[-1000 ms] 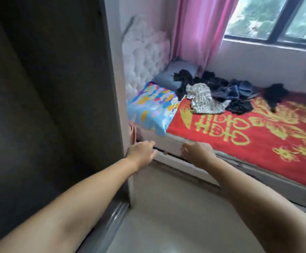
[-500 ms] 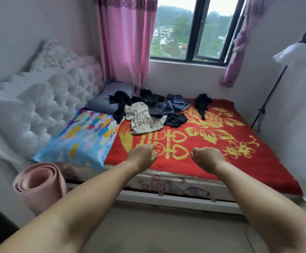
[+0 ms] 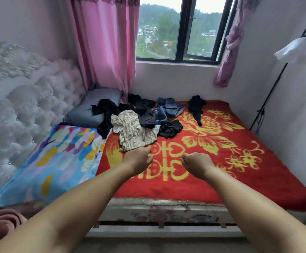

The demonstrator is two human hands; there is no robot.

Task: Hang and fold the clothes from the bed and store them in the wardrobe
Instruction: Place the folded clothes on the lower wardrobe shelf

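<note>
A heap of clothes lies at the far side of the bed, on a red blanket (image 3: 212, 172) with yellow patterns. Nearest to me is a beige patterned garment (image 3: 134, 132). Behind it lie black clothes (image 3: 108, 108), blue garments (image 3: 168, 108), a black crumpled piece (image 3: 170, 128) and a separate black item (image 3: 196, 106). My left hand (image 3: 139, 157) hovers just short of the beige garment's near edge, fingers loosely curled, holding nothing. Over the blanket to its right, my right hand (image 3: 196, 161) is equally empty. The wardrobe is out of view.
A colourful pillow (image 3: 57, 157) and a grey pillow (image 3: 92, 106) lie at the left by a white tufted headboard (image 3: 17, 106). A pink rolled mat (image 3: 0, 225) stands at bottom left. Pink curtain (image 3: 108, 42) and window behind; a floor lamp (image 3: 298, 52) at right.
The view swung from the dark wardrobe side to face the bed and came closer. Both hands have stretched forward over the blanket toward the clothes heap.
</note>
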